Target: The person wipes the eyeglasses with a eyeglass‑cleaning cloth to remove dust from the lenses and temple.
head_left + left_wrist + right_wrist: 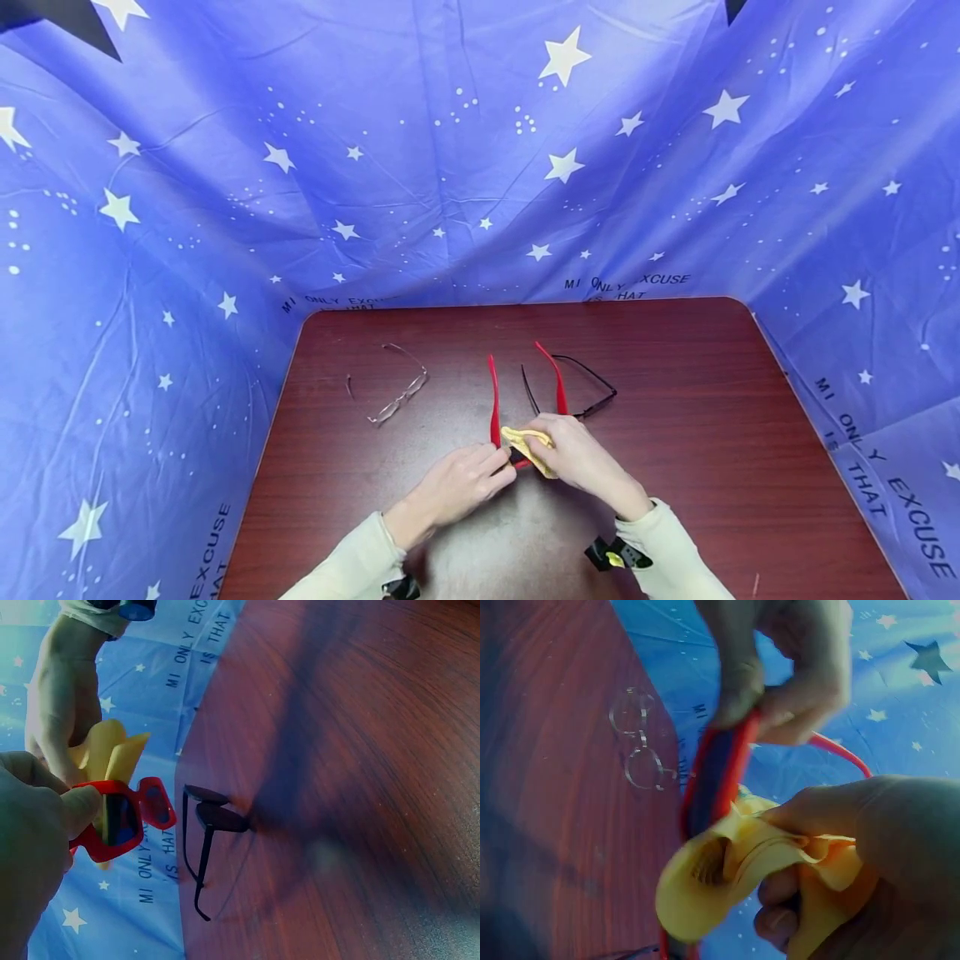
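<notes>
My left hand (467,482) pinches one end of a pair of red-framed sunglasses (96,846) with dark lenses, thumb and fingers on the frame. In the head view their red temples point away from me. A yellow cloth (739,862) is bunched in my right hand (576,454), gripped between thumb and fingers. The cloth lies against a lens of the red sunglasses, covering part of it. From the left wrist view, the right hand (64,724) and cloth are behind the red frame.
Black sunglasses (600,404) stand unfolded just beyond the right hand, partly hidden by it and a red temple. Clear thin-framed glasses (397,398) lie unfolded at the left of the brown table (697,367). Blue star-printed fabric (450,167) surrounds the table.
</notes>
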